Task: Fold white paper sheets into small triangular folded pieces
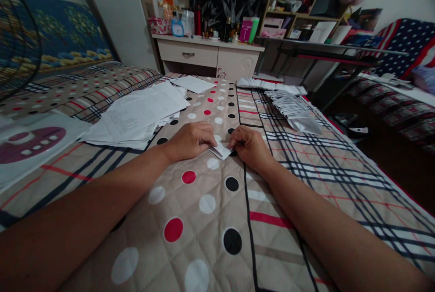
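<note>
A small folded piece of white paper (pixel 221 151) lies low over the quilted bedspread (pixel 204 183), between my two hands. My left hand (pixel 193 140) pinches its left end, fingers curled and thumb on top. At the right end, my right hand (pixel 250 146) grips the paper between thumb and fingers. To the left of my left hand spreads a pile of printed white sheets (pixel 136 113). Beyond my right hand are rows of many folded papers (pixel 294 110), packed closely together, with another folded row (pixel 268 84) behind them.
A white plastic bag (pixel 37 147) with a purple print lies at the left, below a fan (pixel 20 34). One more sheet (pixel 193 84) rests past the pile. A white dresser (pixel 190 54) stands beyond the bed, and a shelf desk (pixel 299 11) is at the back right.
</note>
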A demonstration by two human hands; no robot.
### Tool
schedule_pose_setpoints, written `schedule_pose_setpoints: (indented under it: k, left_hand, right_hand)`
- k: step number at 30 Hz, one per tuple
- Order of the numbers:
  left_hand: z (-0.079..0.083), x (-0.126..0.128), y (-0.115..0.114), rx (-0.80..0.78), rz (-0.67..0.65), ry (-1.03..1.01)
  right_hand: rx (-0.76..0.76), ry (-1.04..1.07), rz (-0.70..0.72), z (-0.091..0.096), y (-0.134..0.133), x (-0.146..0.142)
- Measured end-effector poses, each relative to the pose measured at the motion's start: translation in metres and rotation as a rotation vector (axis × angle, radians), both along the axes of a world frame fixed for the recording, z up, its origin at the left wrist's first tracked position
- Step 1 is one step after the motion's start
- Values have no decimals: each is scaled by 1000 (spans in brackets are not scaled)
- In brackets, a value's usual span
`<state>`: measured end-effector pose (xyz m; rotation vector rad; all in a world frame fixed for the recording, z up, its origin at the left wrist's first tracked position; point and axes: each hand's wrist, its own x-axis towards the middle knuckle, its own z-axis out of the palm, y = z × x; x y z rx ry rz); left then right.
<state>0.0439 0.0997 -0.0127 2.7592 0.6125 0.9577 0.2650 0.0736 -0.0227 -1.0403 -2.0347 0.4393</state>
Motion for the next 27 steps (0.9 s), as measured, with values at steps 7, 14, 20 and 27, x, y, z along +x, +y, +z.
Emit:
schedule_pose_setpoints:
  k: [7, 14, 20, 27]
  left_hand:
    - [7, 2, -4, 142, -63, 115]
    - [10, 2, -8, 135, -78, 128]
    - [7, 2, -7, -24, -75, 62]
    - [2, 3, -2, -216, -93, 5]
  right_hand:
    - [6, -104, -43, 4, -5, -2]
    - [22, -164, -56, 7, -9, -3]
    - [38, -174, -55, 9, -9, -2]
    - [42, -138, -21, 8, -9, -2]
